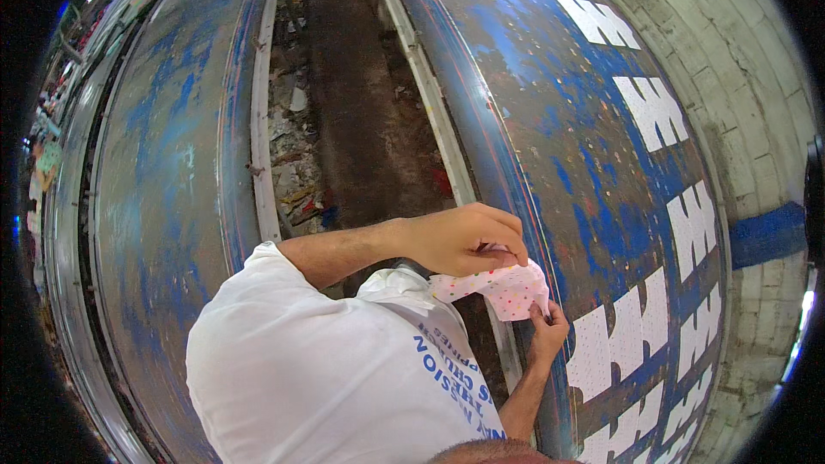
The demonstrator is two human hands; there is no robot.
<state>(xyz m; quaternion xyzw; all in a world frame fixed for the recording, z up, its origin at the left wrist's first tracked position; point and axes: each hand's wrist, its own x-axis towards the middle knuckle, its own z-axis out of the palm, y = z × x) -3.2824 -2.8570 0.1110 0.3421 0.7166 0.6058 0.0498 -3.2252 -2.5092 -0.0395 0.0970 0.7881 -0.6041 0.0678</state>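
A small piece of white-pink fabric [507,292] with coloured dots is held up in front of my body, over the near edge of the right-hand table. My left hand [468,239] is closed at its upper edge, the fingers bent down onto it and the fingertips partly hidden. Between thumb and fingers, my right hand [548,331] pinches its lower right corner. Part of the fabric hangs toward my white shirt. Beside my right hand, a white cut piece [620,339] with pointed notches lies flat on the long table [550,163].
More white notched pieces [653,112] lie in rows along the right table. A second long, blue-stained table [163,146] runs at the left. Between the tables is a dark aisle [352,103] with scraps [296,180] along its side. A block wall [730,51] borders the far right.
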